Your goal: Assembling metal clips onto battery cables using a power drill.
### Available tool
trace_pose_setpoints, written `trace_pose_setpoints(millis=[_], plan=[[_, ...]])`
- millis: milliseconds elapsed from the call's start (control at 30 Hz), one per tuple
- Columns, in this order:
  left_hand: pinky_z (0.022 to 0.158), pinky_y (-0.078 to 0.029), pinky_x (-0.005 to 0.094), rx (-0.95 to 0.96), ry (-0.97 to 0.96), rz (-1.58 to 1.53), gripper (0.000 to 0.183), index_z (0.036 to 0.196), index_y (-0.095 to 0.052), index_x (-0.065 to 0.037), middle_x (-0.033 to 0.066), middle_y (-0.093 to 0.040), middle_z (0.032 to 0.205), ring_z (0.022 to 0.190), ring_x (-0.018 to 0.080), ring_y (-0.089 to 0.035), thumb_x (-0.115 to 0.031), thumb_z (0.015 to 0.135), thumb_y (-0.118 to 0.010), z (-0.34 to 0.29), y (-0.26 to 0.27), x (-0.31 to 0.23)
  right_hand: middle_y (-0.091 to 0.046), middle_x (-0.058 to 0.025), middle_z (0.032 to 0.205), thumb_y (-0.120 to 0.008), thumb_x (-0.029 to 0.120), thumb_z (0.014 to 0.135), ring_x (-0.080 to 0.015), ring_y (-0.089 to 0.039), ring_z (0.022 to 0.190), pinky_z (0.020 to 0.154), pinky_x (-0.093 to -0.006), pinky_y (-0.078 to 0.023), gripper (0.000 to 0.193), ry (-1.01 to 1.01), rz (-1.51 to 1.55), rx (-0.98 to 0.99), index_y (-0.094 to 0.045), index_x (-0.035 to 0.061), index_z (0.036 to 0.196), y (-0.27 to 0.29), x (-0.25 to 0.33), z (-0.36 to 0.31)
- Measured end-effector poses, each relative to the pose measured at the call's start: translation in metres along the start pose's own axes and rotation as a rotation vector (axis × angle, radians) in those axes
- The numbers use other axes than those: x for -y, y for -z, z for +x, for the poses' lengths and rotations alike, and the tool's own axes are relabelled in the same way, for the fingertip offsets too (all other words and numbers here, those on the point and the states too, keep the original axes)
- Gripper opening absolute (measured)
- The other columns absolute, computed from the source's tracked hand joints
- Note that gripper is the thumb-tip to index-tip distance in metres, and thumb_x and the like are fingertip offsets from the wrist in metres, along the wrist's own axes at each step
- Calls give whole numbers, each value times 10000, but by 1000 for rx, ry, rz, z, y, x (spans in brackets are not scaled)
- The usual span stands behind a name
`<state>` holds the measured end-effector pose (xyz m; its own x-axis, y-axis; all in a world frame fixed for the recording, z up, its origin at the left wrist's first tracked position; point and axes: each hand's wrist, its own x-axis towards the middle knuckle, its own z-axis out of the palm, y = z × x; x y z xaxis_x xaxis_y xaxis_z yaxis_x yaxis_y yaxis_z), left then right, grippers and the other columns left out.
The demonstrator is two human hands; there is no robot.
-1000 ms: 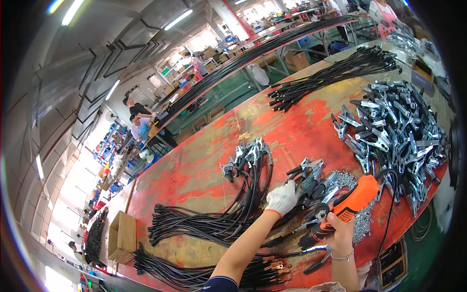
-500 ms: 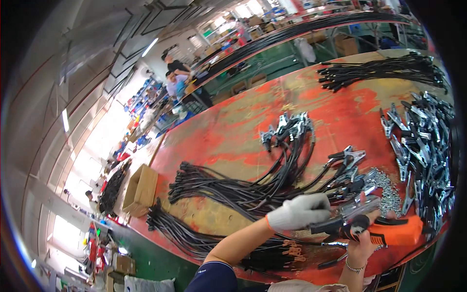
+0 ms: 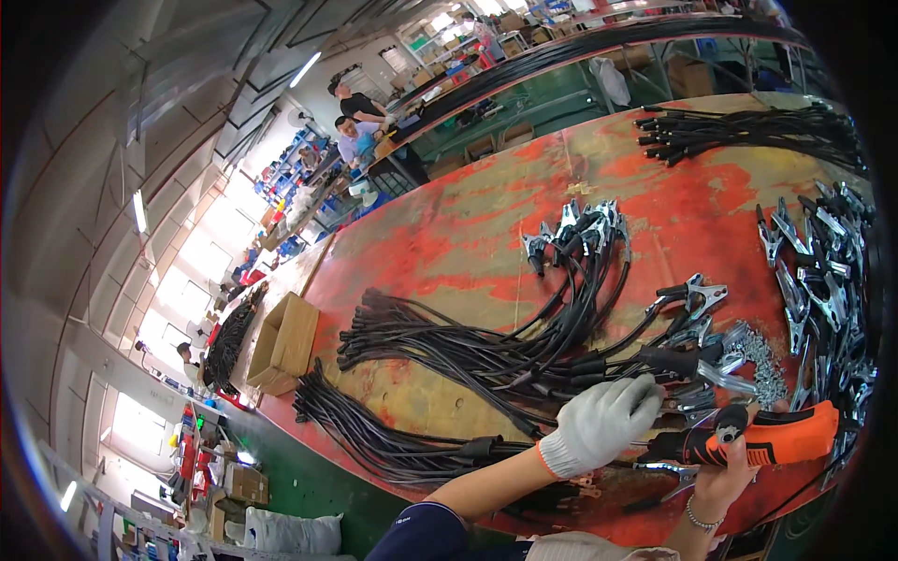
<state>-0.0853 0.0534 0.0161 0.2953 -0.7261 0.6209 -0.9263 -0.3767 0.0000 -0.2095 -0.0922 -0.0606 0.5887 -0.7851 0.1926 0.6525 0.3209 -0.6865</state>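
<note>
My left hand (image 3: pixel 608 425), in a white knitted glove, is closed over the cable ends near the table's front. Its fingertips are hidden, so what they hold does not show. A clamp (image 3: pixel 703 368) with a black sleeve lies just beyond these fingers. My bare right hand (image 3: pixel 722 483), with a bead bracelet at the wrist, grips an orange-and-black power tool (image 3: pixel 795 438). The thumb rests by the tool's round black part. Beyond the tool is a heap of small silver screws or nuts (image 3: pixel 762 365). Black cables (image 3: pixel 449 341) with silver clamps (image 3: pixel 589 222) spread left of my hands.
A large pile of silver clamps (image 3: pixel 828 280) covers the table's right side. Another black cable bundle (image 3: pixel 748 131) lies at the far right. A cardboard box (image 3: pixel 283 344) stands by the left edge. Two people (image 3: pixel 360 122) are at a bench farther back.
The view has shifted, so the scene sits a little differently. My left hand's fingers have turned and lie nearer the tool. The sleeved clamp now shows beyond the glove. The right hand keeps the tool.
</note>
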Motion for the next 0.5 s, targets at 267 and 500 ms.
trace_pose_setpoints(millis=[267, 500], plan=[[513, -449, 236, 294, 1122, -1287, 244, 1042, -536, -33, 61, -637, 800, 598, 105, -583, -165, 872, -651, -34, 6, -21, -522, -74, 1049, -568, 81, 818, -158, -561, 905, 895, -398, -466, 569, -89, 30, 197, -320, 43, 1329, 13, -16, -6], [462, -438, 211, 123, 1332, -1487, 471, 1266, -383, -24, 94, -628, 779, 539, 105, -556, -91, 851, -596, -18, 40, -5, -553, -39, 959, -650, -108, 711, -151, -582, 890, 829, -302, -499, 650, -296, 51, 3, -380, 65, 1277, -47, -26, -3]])
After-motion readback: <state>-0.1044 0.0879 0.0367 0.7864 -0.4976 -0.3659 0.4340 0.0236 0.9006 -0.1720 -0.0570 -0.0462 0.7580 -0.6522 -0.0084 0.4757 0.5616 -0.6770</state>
